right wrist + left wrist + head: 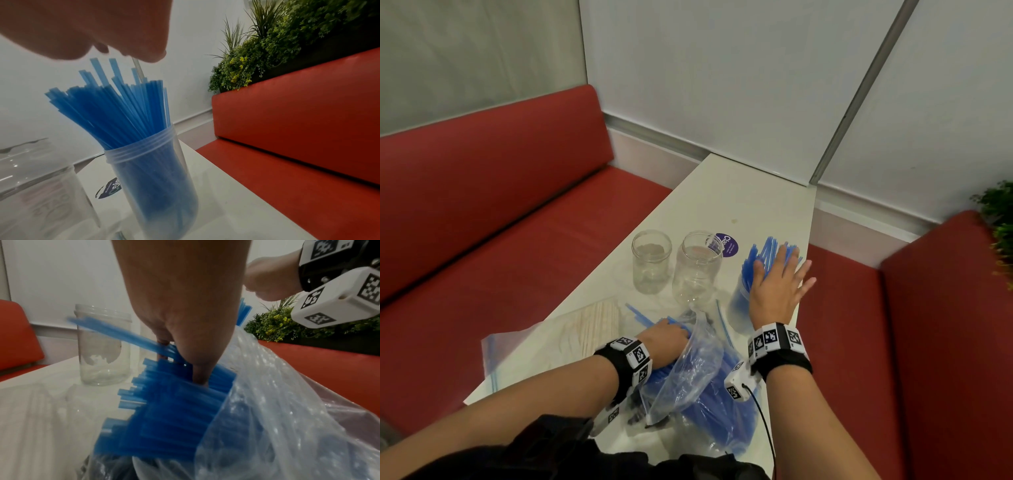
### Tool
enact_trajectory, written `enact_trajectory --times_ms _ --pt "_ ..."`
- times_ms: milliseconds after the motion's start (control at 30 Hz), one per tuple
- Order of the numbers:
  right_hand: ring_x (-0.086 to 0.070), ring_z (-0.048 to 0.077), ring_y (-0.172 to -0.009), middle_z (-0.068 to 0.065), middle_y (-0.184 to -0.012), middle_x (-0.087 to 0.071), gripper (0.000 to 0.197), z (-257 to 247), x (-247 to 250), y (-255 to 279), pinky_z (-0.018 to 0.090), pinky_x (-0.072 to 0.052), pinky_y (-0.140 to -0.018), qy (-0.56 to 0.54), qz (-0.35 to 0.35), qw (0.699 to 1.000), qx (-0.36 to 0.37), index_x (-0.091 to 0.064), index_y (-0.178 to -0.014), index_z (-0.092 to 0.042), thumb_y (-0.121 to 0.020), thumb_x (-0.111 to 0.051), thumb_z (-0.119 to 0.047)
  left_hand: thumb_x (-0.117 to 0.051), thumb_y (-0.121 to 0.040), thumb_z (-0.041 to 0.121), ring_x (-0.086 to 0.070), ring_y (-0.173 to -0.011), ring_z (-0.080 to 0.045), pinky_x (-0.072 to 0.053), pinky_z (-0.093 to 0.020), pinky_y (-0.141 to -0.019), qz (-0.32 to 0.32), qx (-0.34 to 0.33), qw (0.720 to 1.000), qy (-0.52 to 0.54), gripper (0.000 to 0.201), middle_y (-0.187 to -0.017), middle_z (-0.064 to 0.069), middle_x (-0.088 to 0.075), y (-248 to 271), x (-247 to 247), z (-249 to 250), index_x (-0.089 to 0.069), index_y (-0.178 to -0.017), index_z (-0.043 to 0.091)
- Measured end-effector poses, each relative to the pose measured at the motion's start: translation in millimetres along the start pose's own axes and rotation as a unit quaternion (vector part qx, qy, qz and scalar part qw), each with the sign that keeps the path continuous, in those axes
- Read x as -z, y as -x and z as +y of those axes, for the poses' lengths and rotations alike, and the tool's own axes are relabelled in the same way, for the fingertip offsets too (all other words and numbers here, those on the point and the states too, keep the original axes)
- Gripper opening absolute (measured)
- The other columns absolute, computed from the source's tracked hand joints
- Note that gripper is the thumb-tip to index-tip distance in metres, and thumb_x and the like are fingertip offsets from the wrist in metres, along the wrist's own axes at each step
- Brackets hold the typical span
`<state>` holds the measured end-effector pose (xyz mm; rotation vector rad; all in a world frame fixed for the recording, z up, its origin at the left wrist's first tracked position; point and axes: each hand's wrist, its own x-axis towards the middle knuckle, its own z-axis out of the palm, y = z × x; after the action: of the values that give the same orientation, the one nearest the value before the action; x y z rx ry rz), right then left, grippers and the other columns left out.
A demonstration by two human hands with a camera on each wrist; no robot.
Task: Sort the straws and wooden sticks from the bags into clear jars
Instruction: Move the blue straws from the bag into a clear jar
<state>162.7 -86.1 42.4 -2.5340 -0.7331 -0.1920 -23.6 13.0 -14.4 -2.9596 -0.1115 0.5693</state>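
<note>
A clear jar [738,308] packed with blue straws [765,255] stands near the table's right edge. My right hand [779,274] lies flat on the straw tops with its fingers spread; from the right wrist, the palm [115,48] hovers just over the straws [115,110] in the jar [152,178]. My left hand [673,334] reaches into the mouth of a clear bag [698,373] of blue straws. Its fingers [197,369] curl round a few straws [127,339] lifted off the bundle [174,418]. A bag of wooden sticks [585,332] lies to the left.
Two empty clear jars [651,262] [697,270] stand side by side behind the bags. A purple sticker [727,245] is on the white table [739,202]. Red bench seats [517,246] flank the table, and green plants [996,219] sit at the right.
</note>
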Motion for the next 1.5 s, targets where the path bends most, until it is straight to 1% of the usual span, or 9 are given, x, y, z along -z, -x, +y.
enact_trajectory --times_ms 300,467,567,700,933,1100,1167,1267,1500 --pt "0.009 0.034 -0.155 0.009 -0.169 -0.005 0.066 1 1 6 0.051 0.008 -0.124 -0.017 -0.084 0.996 0.020 -0.012 -0.162 -0.016 -0.107 -0.035 -0.044 -0.046 -0.098 0.004 -0.066 -0.096 -0.032 -0.052 -0.042 -0.080 -0.032 0.042 0.998 0.017 0.020 -0.109 -0.011 -0.067 -1 32 -3 -0.062 -0.109 0.003" --pt "-0.041 0.019 -0.142 0.004 -0.147 -0.052 0.043 -6 12 24 0.043 -0.025 -0.123 -0.260 0.078 0.957 0.104 -0.052 -0.143 -0.014 -0.100 -0.053 -0.015 -0.045 -0.098 0.003 -0.066 -0.097 -0.032 -0.051 -0.039 -0.073 -0.073 0.073 0.995 0.010 0.021 -0.112 -0.012 -0.065 1 56 -2 -0.059 -0.114 0.000" --pt "-0.063 0.008 -0.105 -0.006 -0.132 -0.063 0.045 -19 10 39 0.041 -0.049 -0.106 -0.280 -0.184 0.933 0.129 -0.058 -0.136 -0.022 -0.093 -0.054 -0.009 -0.042 -0.101 0.007 -0.064 -0.105 -0.029 -0.047 -0.037 -0.074 -0.099 0.088 0.991 -0.037 0.027 -0.116 -0.008 -0.065 2 77 -6 -0.057 -0.123 0.005" --pt "-0.049 0.019 -0.132 0.007 -0.148 -0.051 0.067 -32 -1 59 0.037 -0.037 -0.114 -0.168 -0.469 0.855 0.145 -0.045 -0.148 -0.018 -0.086 -0.070 -0.014 -0.048 -0.101 0.017 -0.063 -0.109 -0.023 -0.047 -0.026 -0.080 -0.103 0.063 0.983 -0.142 0.026 -0.115 -0.004 -0.065 2 112 -13 -0.063 -0.119 0.006" --pt "-0.059 0.008 -0.082 -0.003 -0.089 -0.068 0.018 -57 -10 77 0.017 -0.047 -0.078 -0.238 -0.307 0.913 0.123 -0.070 -0.104 0.003 -0.097 -0.061 -0.010 -0.056 -0.094 0.010 -0.056 -0.074 -0.020 -0.037 -0.031 -0.058 -0.050 0.065 0.982 -0.169 0.011 -0.086 0.000 -0.061 28 187 9 -0.067 -0.095 0.008" --pt "-0.053 0.014 -0.052 0.001 -0.051 -0.057 0.041 -68 -3 81 0.025 -0.045 -0.059 -0.425 -0.276 0.861 0.028 -0.059 -0.058 -0.009 -0.069 -0.062 -0.049 -0.031 -0.095 0.062 -0.063 -0.084 -0.018 -0.033 -0.043 -0.107 0.296 0.038 0.953 -0.044 0.056 -0.083 0.003 -0.067 65 259 -23 -0.065 -0.077 0.021" --pt "-0.052 0.021 -0.054 0.005 -0.051 -0.055 0.044 -70 -1 78 0.033 -0.047 -0.061 -0.432 -0.270 0.860 0.013 -0.057 -0.058 -0.014 -0.066 -0.064 -0.057 -0.014 -0.091 0.073 -0.064 -0.074 -0.015 -0.044 -0.036 -0.096 0.386 0.041 0.922 -0.010 0.077 -0.074 0.005 -0.067 74 277 -37 -0.068 -0.073 0.021" --pt "-0.046 0.020 -0.051 0.003 -0.050 -0.049 0.038 -75 4 74 0.034 -0.044 -0.057 -0.455 -0.262 0.851 0.013 -0.054 -0.057 -0.022 -0.070 -0.071 -0.054 -0.015 -0.081 0.085 -0.059 -0.060 -0.013 -0.042 -0.029 -0.055 0.338 0.062 0.936 0.070 0.083 -0.060 0.006 -0.062 71 265 -48 -0.065 -0.066 0.021" --pt "-0.041 0.016 -0.047 -0.001 -0.050 -0.044 0.026 -97 17 55 0.031 -0.036 -0.050 -0.396 -0.230 0.888 0.033 -0.046 -0.068 -0.017 -0.082 -0.068 -0.021 -0.043 -0.093 0.058 -0.049 -0.050 -0.014 -0.026 -0.026 -0.048 0.260 0.020 0.965 0.004 0.056 -0.051 0.005 -0.048 48 217 -24 -0.054 -0.057 0.017"
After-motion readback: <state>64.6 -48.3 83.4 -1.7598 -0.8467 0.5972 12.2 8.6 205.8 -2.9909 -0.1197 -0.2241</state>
